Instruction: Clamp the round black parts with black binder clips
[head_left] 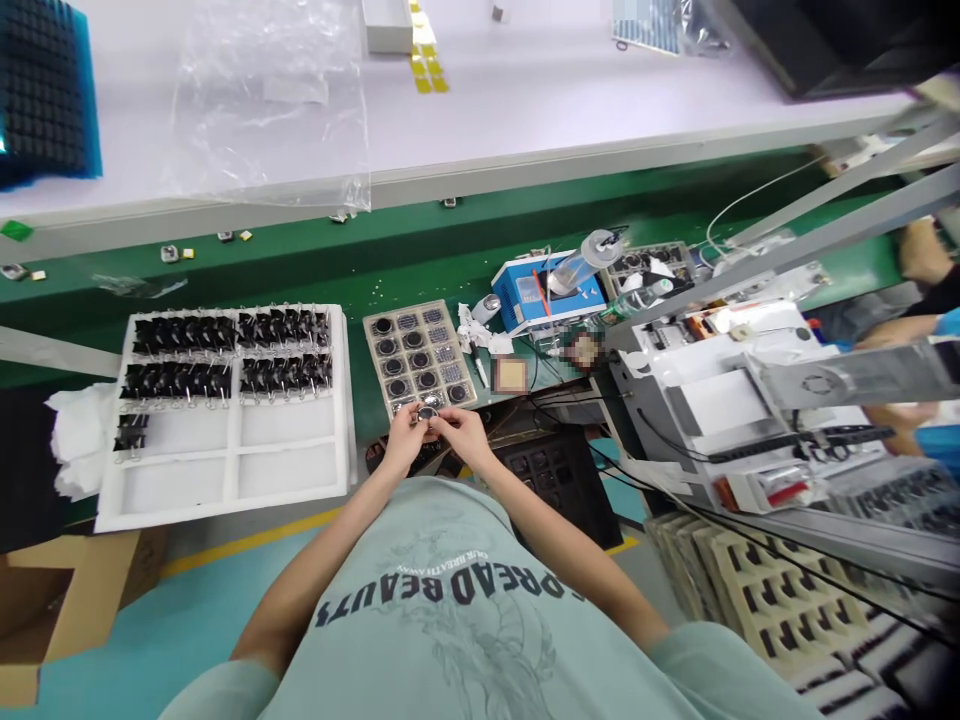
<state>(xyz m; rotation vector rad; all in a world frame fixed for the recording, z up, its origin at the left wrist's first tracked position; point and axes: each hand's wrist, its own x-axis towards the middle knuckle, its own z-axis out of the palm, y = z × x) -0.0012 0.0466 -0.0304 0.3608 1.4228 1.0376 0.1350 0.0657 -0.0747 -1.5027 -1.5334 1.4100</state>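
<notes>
Both hands meet close to my body, over the near edge of the green bench. Between the fingers of my left hand (407, 436) and my right hand (461, 432) is a small round black part (427, 413) with a lighter rim; its exact kind is too small to make out. Fingers of both hands pinch it from either side. Just beyond them lies a beige compartment tray (365, 330), with similar round dark parts in its left and middle columns and mesh-like pieces on the right. To the left stands a white foam tray (341, 400) holding rows of black binder clips (184, 333).
A blue device (517, 300), crumpled tissue (472, 330), a marker (478, 366) and a beige square block (511, 375) lie right of the tray. A white shelf (480, 130) overhangs the bench. Grey equipment (705, 400) stands right; a person's arm (892, 330) shows beyond.
</notes>
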